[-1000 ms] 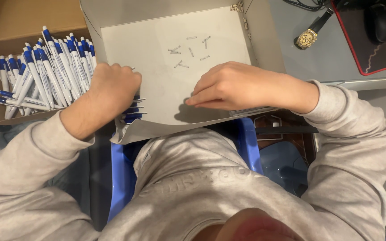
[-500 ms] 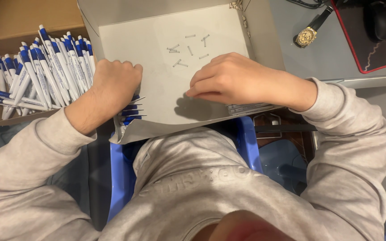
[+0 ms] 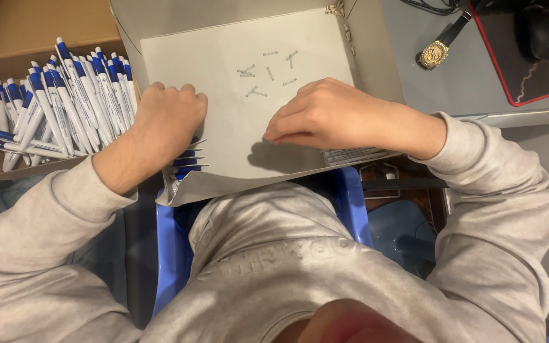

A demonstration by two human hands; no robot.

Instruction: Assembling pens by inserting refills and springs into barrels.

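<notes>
Left hand (image 3: 169, 117) curled over pens (image 3: 185, 162) at the grey tray's (image 3: 223, 159) left edge. Right hand (image 3: 325, 114) flat, fingers together, below the loose springs (image 3: 268, 73). A sleeve brush could likely scatter them.

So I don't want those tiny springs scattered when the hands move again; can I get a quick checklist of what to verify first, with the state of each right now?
1. Small springs lying loose on the grey tray, apart from both hands: ok.
2. Right hand resting on the tray just below the springs, not touching them: ok.
3. Whether the right hand holds anything under its curled fingers: cannot tell.
4. Left hand on the tray's left edge, over a few blue-and-white pens: ok.
5. Left hand's grip on a pen: cannot tell, fingers hide it.
6. Pen supply in the cardboard box: ok, plenty there.
</notes>
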